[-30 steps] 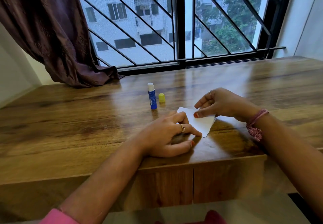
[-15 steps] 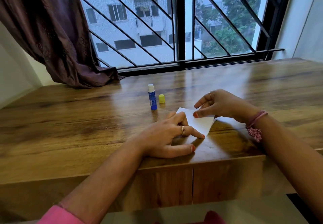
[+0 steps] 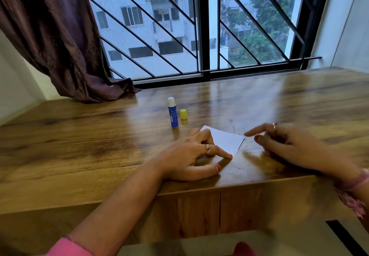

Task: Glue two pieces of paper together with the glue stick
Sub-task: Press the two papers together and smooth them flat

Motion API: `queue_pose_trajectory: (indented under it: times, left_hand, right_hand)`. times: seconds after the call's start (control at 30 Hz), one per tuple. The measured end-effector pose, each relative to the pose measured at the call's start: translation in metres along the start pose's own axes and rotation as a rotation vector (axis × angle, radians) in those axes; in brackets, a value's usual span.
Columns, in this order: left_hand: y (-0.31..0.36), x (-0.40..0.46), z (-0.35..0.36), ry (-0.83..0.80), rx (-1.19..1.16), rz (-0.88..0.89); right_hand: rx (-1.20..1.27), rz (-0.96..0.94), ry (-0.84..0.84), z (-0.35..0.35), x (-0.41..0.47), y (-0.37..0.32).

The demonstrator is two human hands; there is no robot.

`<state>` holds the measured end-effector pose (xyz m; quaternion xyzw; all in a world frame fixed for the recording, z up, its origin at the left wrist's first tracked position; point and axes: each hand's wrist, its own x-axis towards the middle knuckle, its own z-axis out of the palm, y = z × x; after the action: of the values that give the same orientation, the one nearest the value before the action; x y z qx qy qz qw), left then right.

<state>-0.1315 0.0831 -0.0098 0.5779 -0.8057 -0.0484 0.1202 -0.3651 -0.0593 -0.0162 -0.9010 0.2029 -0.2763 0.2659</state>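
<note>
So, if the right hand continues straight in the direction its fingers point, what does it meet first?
Probably the paper: the right hand points leftward, fingertips just beyond the paper's right edge. The hand is blurred, so its height above the desk is unclear.

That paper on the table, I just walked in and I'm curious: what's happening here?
A person is gluing paper. The left hand presses the white paper flat on the wooden table, while the right hand hovers beside it, empty. The glue stick stands uncapped behind, its yellow cap next to it.
</note>
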Motion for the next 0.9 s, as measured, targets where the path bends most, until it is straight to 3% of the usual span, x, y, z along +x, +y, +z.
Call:
queue_pose_trajectory:
  times: [0.2, 0.4, 0.9]
  left_hand:
    - [0.0, -0.001, 0.001, 0.016, -0.015, -0.004]
    - [0.0, 0.0, 0.001, 0.007, -0.014, -0.015]
    - [0.001, -0.001, 0.001, -0.02, -0.034, -0.05]
  right_hand:
    - [-0.261, -0.073, -0.153, 0.013, -0.003, -0.014]
    - [-0.339, -0.213, -0.237, 0.013, -0.003, -0.019]
    - [-0.463, 0.001, -0.178, 0.003, 0.014, 0.004]
